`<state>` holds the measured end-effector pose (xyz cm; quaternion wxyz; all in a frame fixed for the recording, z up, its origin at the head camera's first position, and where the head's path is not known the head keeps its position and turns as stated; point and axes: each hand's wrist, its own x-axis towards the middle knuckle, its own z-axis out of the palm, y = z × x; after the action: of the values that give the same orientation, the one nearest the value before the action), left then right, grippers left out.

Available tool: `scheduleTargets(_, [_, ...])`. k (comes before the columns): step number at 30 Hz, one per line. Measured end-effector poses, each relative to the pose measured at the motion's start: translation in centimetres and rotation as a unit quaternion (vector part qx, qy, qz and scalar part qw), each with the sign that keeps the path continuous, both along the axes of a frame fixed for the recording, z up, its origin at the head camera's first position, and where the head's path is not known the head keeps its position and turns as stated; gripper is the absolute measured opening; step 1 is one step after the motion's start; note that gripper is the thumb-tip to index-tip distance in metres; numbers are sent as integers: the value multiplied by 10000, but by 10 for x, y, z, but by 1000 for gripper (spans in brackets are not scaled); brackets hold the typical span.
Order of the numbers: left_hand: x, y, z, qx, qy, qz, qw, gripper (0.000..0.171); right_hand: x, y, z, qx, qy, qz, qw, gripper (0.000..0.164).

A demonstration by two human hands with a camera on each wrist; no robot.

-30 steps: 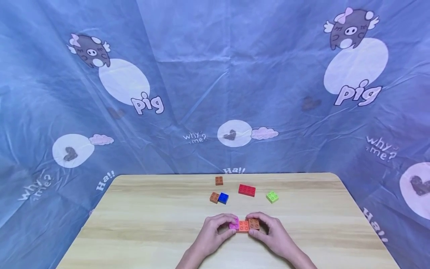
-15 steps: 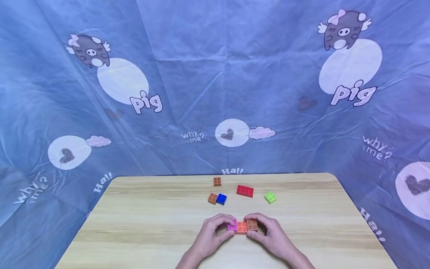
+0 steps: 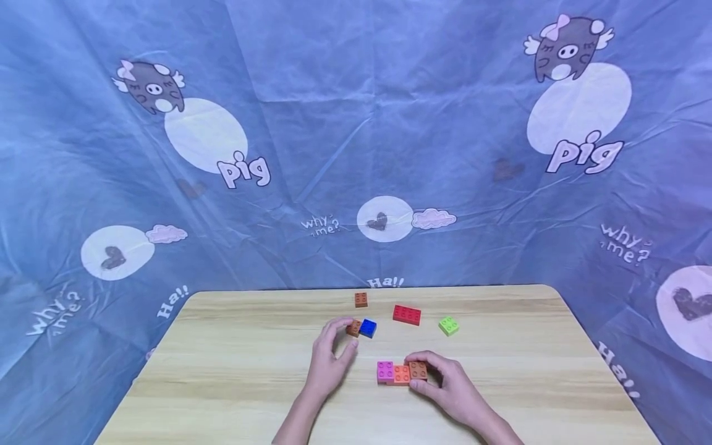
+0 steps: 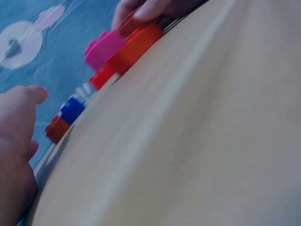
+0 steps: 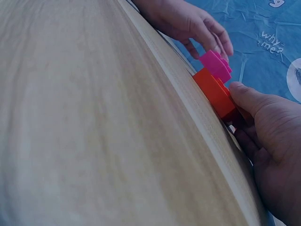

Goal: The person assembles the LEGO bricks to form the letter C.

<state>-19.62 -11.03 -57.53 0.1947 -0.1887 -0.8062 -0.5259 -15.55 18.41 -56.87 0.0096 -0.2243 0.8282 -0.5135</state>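
My right hand (image 3: pixel 453 384) pinches a brown brick (image 3: pixel 418 369) on the right end of an orange brick (image 3: pixel 402 374) that rests on the table. A pink brick (image 3: pixel 385 369) sits on the orange brick's left end and overhangs it. My left hand (image 3: pixel 328 364) reaches over the table with thumb and fingers apart, around another brown brick (image 3: pixel 354 329). A gap shows between thumb and brick; whether the fingertips touch it I cannot tell. A blue brick (image 3: pixel 368 328) lies against that brown one. In the right wrist view, my right thumb (image 5: pixel 247 98) lies beside the orange brick (image 5: pixel 215 93).
Farther back lie a third brown brick (image 3: pixel 361 300), a long red brick (image 3: pixel 407 314) and a light green brick (image 3: pixel 449 326). The wooden table (image 3: pixel 233 371) ends at a blue printed cloth (image 3: pixel 311 154) standing behind and at both sides.
My left hand has let go of the pink brick and moved forward and left to the brown brick beside the blue one. My right hand keeps its hold.
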Motion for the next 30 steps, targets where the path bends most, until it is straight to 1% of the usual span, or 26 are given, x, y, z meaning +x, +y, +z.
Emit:
scheduleTargets(3, [-15,-10,-1,-293,-149,253,9991,54,-1,0,0,11,123,15,9999,40])
scheduleTargets(5, [-23,-14,-2,-532,-288,288,9978,58,-1,1,-1,1,213,-9,9998,40])
scheduleTargets(7, [-29,-17,-2,-759,-401,231,9960,62,-2,0,-1,-23,255,-22,9997,40])
scheduleTargets(9, [-32,-20,-2,-1048,-475,166,9932,64,-2,0,-1,-46,227,-26,9997,40])
scheduleTargets(11, [-32,-21,-2,-1282,-530,91,9903,63,-3,0,-1,-47,217,-28,9997,40])
scheduleTargets(14, [-30,-21,-1,-1497,-582,112,9870,57,-4,0,-1,2,283,-44,9996,41])
scheduleTargets(18, [-29,-21,0,-1368,-639,248,9882,44,-5,-2,1,40,299,-44,9995,42])
scheduleTargets(20, [-30,-21,0,-1265,-647,267,9895,41,-6,-2,1,28,191,-41,9998,42])
scheduleTargets(24, [-31,-20,1,-1046,-631,234,9922,40,-7,-2,2,33,59,-94,9999,42])
scheduleTargets(30, [-30,-18,1,-324,-685,277,9967,42,-6,0,1,49,15,-89,9999,42])
